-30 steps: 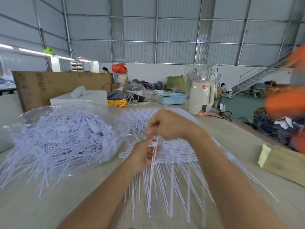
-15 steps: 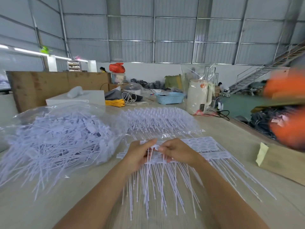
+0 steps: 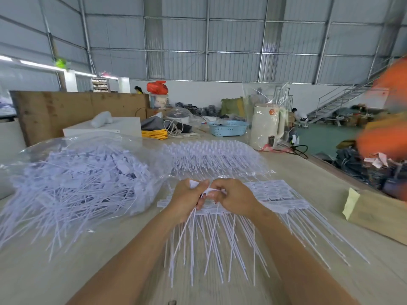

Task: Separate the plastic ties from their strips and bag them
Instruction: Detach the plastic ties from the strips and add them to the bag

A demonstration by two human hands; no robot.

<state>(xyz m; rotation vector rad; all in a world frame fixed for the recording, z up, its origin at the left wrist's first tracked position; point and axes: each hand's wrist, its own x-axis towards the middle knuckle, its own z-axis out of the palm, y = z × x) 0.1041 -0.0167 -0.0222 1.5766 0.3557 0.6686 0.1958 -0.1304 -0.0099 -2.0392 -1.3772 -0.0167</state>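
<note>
The counter [image 3: 92,256] is pale, smooth wood grain, bare at its near left. On it left of the hands, a crinkled clear bag [image 3: 72,179] bulges with thin white loose ties. Under the hands lie strips [image 3: 273,194]: flat rows of rectangular tags, thin tails fanning toward the near edge. Right of the strips, at the counter's edge, a brown box [image 3: 378,214]. The left hand [image 3: 187,199] grips a bundle of ties [image 3: 189,230]; the right hand [image 3: 233,199] pinches a white tag, fingertips touching the left
</note>
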